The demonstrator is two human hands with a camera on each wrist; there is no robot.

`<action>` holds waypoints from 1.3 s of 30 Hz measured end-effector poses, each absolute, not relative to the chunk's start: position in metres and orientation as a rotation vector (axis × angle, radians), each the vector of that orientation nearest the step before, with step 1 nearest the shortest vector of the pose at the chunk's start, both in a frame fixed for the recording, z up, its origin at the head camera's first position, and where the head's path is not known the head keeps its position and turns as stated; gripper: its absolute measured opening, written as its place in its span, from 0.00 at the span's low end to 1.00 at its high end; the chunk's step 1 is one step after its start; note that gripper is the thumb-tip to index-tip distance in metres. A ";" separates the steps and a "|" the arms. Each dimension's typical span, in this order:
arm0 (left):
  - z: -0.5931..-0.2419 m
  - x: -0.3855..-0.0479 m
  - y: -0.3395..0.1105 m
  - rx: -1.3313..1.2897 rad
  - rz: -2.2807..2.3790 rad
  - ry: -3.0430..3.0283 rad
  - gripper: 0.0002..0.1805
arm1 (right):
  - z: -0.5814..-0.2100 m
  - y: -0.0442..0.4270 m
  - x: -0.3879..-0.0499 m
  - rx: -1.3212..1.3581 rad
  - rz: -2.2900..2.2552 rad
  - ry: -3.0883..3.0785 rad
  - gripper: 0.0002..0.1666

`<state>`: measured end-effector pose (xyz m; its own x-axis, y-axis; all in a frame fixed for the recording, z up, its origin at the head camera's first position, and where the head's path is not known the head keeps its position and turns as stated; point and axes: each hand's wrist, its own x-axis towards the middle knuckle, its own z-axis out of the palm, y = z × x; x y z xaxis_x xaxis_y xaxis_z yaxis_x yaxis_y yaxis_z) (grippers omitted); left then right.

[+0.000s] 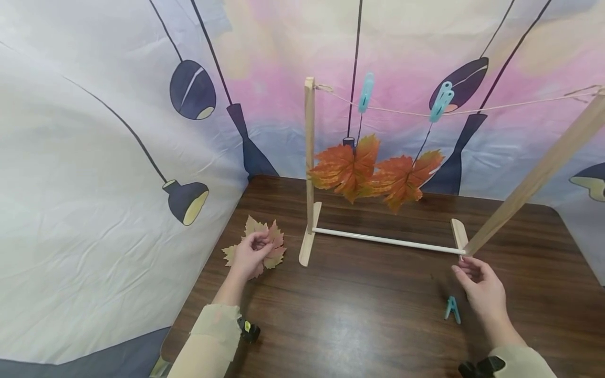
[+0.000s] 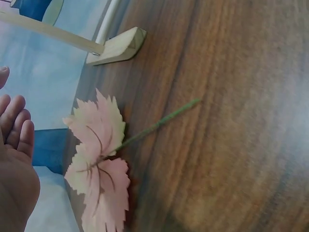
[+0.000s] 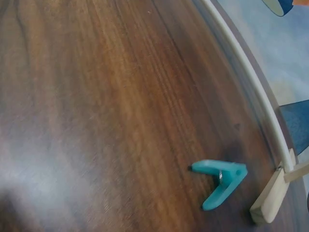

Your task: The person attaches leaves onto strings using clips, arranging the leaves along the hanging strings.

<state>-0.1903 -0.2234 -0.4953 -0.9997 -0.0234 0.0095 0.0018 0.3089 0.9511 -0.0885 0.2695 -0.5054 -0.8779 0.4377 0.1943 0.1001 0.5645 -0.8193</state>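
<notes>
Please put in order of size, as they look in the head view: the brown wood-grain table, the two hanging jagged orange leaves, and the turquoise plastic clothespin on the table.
1. Brown wood-grain table
2. Left hanging orange leaf and right hanging orange leaf: they look alike, so unranked
3. Turquoise plastic clothespin

Pale pinkish leaf [image 2: 94,164] and splayed teal clothespin [image 3: 234,171], well apart on table [image 1: 354,315].

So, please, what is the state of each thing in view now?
Left hand: over the pale leaf, holding nothing
Right hand: half curled, near the stand
Pale leaf: lying on the table
Loose clothespin: lying, pinching nothing
Two upper clothespins: clipped on the line
Orange leaves: hanging
Line: tied at both ends, sagging
Stand: upright
</notes>
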 end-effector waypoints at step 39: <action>-0.541 -0.164 -0.251 -0.233 -1.301 -2.975 0.17 | -0.544 0.271 -0.054 -0.486 1.072 -2.594 0.23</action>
